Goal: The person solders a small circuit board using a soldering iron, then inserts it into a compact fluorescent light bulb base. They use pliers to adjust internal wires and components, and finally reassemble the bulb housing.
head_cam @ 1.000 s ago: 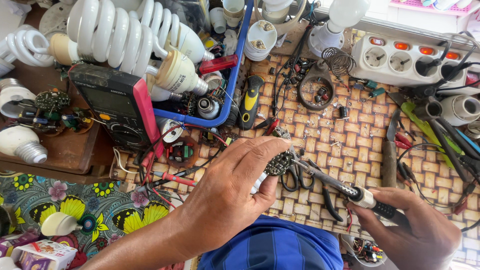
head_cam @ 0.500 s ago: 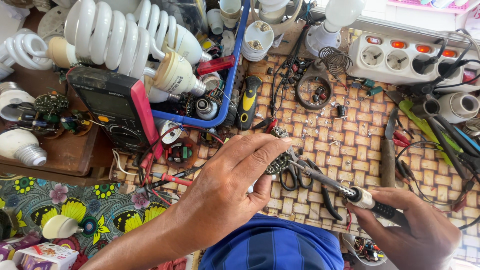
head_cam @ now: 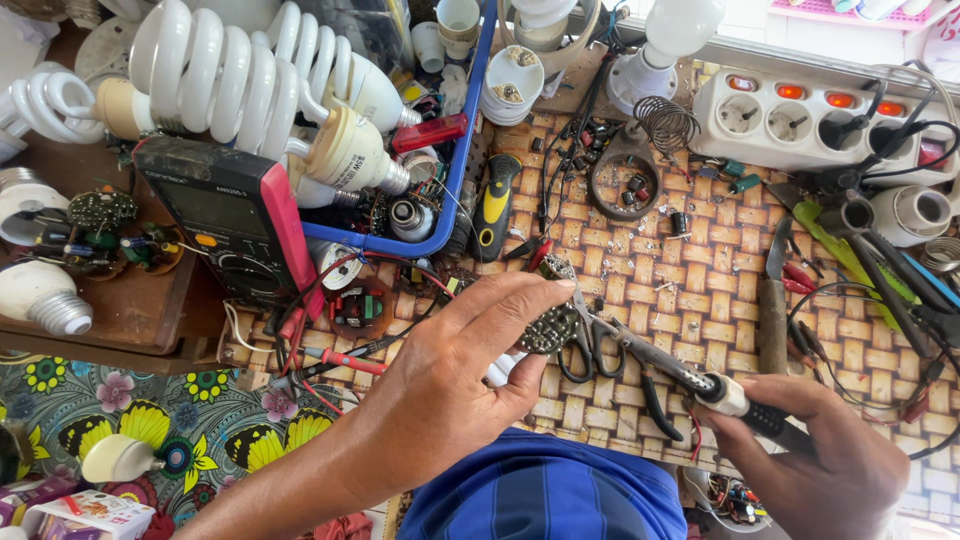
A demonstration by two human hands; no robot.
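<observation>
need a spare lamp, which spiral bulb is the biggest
The large white spiral bulb lying across the blue tray, far bigger than the small spiral bulb at the left edge.

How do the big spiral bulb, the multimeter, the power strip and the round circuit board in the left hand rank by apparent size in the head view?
1. big spiral bulb
2. multimeter and power strip: look alike, unranked
3. round circuit board, partly hidden by the left hand
</observation>
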